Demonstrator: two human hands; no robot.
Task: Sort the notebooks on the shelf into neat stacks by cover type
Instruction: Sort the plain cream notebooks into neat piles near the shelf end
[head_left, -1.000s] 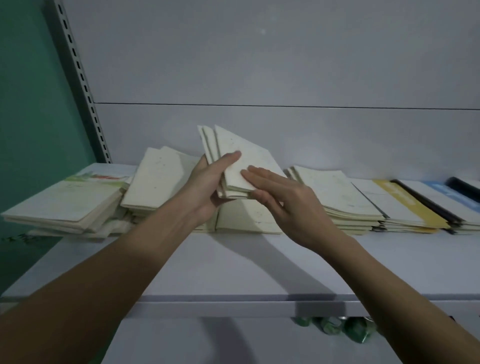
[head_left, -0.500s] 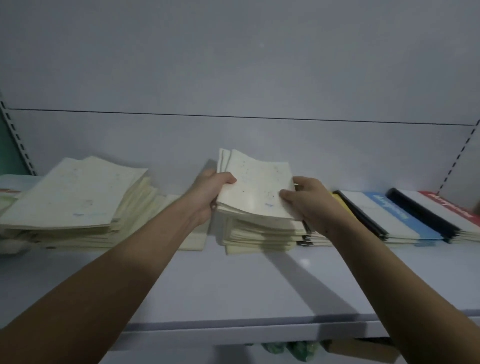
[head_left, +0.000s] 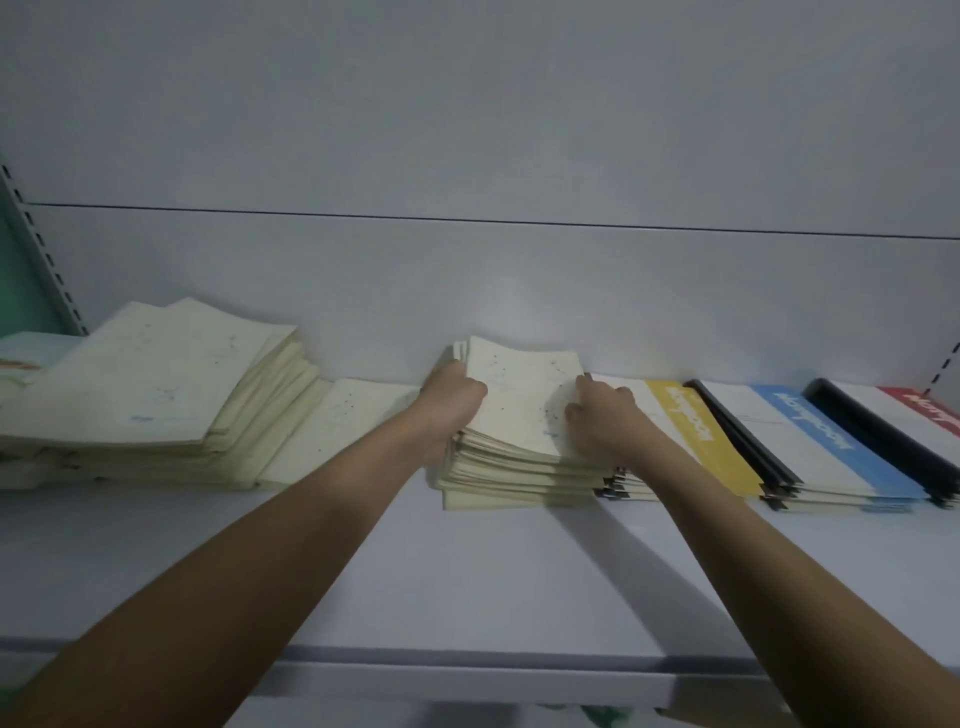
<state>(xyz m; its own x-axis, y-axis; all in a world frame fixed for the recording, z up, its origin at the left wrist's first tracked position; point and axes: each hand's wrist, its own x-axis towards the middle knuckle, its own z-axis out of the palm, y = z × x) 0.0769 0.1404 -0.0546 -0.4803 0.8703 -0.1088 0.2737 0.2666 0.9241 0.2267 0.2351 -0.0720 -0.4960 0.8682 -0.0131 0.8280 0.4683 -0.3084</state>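
Both hands sit on the cream stack (head_left: 519, 467) in the middle of the shelf (head_left: 467, 582), one at each side of the top few notebooks (head_left: 519, 400). The left hand (head_left: 452, 405) curls round their left edge, thumb on the cover and fingers tucked under; the right hand (head_left: 597, 415) lies on the right edge with its fingers bent over it, though whether they reach beneath is hard to tell from this angle. The held notebooks lie between the two hands, tilted up at the back, their long axis running away from the person toward the rear wall. So the coming move, as I judge it, turns on squaring this bundle straight down onto the stack below, which is slightly fanned at its front edges. A taller cream pile (head_left: 156, 395) stands well apart to the left; the yellow-banded pile (head_left: 696, 431) lies just beside the right hand.
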